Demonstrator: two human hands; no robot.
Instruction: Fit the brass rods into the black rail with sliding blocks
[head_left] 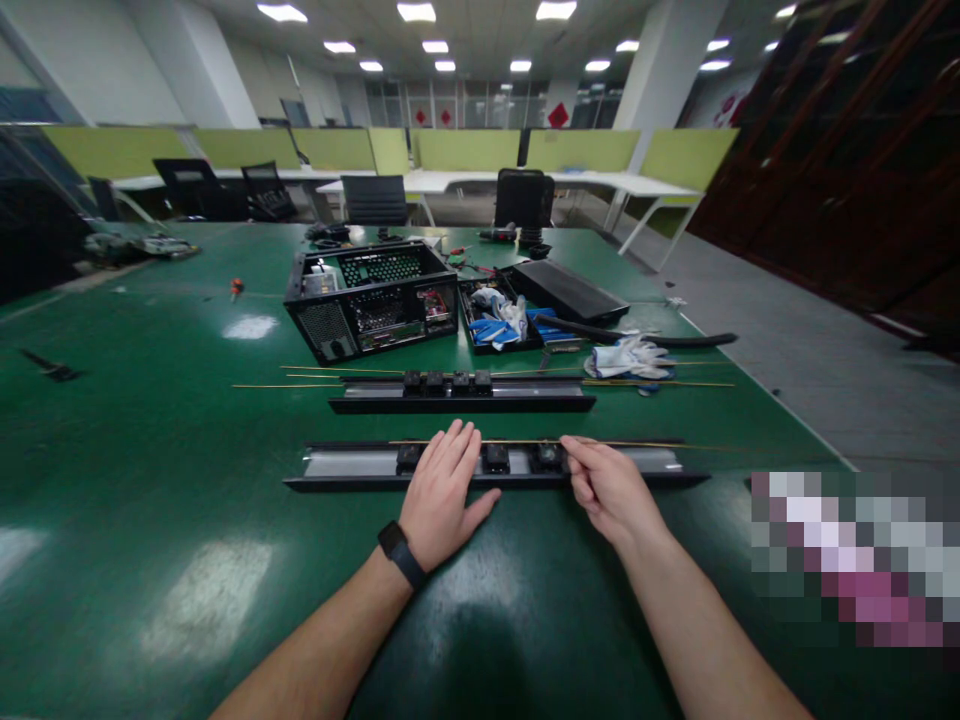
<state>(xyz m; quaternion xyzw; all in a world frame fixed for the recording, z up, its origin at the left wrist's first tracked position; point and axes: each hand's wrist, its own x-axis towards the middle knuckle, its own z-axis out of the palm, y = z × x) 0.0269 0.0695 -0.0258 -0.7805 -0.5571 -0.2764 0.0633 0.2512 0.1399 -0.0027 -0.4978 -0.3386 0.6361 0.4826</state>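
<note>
A long black rail (345, 466) with a silver channel and several small black blocks lies across the green table (150, 480) right in front of me. My left hand (444, 492) lies flat on its middle, fingers stretched out, a black watch on the wrist. My right hand (609, 487) is closed in a pinch on a thin brass rod (637, 444) that runs along the rail's top edge. A second like rail (461, 392) lies just behind, with more thin rods (300, 385) beside it.
Behind the rails stand an open black computer case (371, 297), a black tray with blue-white gloves (499, 318), a flat black panel (568, 289), a black hose (675, 340) and loose white gloves (628, 358). The table's right edge drops to a grey floor. Office desks and chairs stand behind.
</note>
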